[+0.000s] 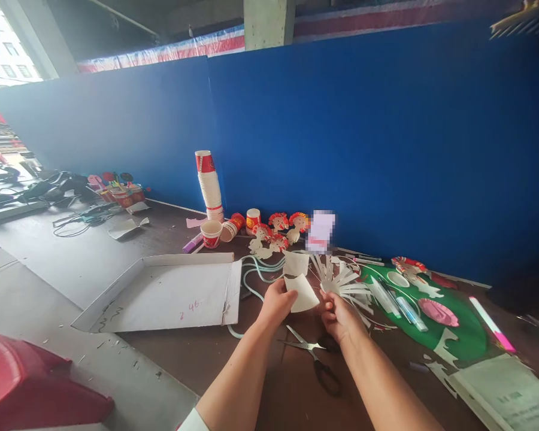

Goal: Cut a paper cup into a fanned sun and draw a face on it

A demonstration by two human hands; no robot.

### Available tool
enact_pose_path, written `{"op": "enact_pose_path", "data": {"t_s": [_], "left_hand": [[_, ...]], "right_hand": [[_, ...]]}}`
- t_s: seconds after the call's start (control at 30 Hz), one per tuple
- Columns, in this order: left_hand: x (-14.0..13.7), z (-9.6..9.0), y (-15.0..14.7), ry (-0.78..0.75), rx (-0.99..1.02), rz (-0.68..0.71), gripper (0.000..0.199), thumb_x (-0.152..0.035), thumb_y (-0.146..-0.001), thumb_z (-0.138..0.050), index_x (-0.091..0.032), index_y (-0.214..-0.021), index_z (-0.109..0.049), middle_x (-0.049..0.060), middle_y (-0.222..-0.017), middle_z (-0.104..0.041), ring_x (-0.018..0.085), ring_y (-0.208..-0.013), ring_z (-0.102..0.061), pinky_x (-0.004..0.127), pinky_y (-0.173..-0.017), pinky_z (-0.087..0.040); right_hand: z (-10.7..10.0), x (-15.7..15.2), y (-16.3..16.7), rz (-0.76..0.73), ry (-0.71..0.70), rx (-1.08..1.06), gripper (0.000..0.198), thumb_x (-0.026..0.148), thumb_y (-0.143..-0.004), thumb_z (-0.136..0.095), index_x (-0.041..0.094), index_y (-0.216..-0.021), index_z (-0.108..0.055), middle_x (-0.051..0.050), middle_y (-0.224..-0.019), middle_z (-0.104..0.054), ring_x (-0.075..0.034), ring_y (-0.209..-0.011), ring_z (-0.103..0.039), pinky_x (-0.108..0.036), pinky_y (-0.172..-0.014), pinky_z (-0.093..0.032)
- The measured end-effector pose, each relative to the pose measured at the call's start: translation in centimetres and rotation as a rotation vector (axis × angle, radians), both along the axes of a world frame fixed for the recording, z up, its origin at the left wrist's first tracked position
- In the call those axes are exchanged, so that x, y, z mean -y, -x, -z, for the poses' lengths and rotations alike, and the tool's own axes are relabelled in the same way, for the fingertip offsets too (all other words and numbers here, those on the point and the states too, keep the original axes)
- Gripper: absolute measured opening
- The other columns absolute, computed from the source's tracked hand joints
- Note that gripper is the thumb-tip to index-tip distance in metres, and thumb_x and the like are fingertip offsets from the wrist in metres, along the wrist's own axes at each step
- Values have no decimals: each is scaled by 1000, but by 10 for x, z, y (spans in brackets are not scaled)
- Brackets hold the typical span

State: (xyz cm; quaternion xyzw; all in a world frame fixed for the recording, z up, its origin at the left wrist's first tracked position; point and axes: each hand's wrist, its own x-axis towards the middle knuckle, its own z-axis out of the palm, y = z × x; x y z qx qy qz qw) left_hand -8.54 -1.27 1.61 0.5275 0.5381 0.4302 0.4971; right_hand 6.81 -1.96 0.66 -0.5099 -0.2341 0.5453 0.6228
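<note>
Pinched between the thumb and fingers of my left hand (275, 304) is a cream piece of paper (303, 293). My right hand (339, 316) has its fingers closed on a paper cup cut into strips (335, 285), which splay outward like a fan. The two pieces are close together but look apart. A second pale paper piece (296, 263) lies just beyond the left one. Scissors with black handles (313, 350) rest on the brown table below my hands, blades spread, part of a handle under my right hand's shadow.
A white cardboard tray (170, 287) lies left of my hands. Behind stand a tall stack of paper cups (210, 190) and several red-maned paper figures (278, 222) against the blue partition (363, 131). Markers (411, 314) lie on a green mat (469, 326) at right. A red stool (22, 377) is front left.
</note>
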Motion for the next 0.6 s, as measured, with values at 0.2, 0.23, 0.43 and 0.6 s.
{"op": "enact_pose_path", "data": {"t_s": [0.2,0.23,0.43,0.6], "left_hand": [[12,-3,-8,-214,-434,123,32,-40,-74,-64,-16,-95,-68,10,-90,-66,25,-84,-59,34,-74,-44],[14,-4,-9,-305,-463,37,40,-42,-72,-67,-17,-104,-67,11,-101,-65,28,-94,-57,37,-82,-43],[19,-10,-19,-563,-282,-91,19,-30,-83,-58,-24,-93,-73,8,-89,-65,22,-88,-56,36,-85,-42],[20,-12,-44,-206,152,112,21,-33,-77,-64,-19,-90,-72,7,-86,-69,18,-77,-60,27,-68,-44]], "right_hand": [[-16,20,0,70,8,119,24,39,-68,-70,16,-73,-61,0,-56,-60,-6,-41,-43,-14,-32,-24],[-19,23,-2,72,-15,145,28,42,-68,-70,16,-74,-61,1,-56,-61,-6,-42,-43,-15,-33,-25],[-28,39,-14,-22,-126,343,39,54,-77,-63,17,-66,-60,3,-50,-51,-7,-44,-42,-17,-38,-28],[-20,43,-18,-43,-100,476,41,59,-79,-57,20,-66,-61,2,-48,-51,-12,-45,-45,-23,-42,-36]]}}
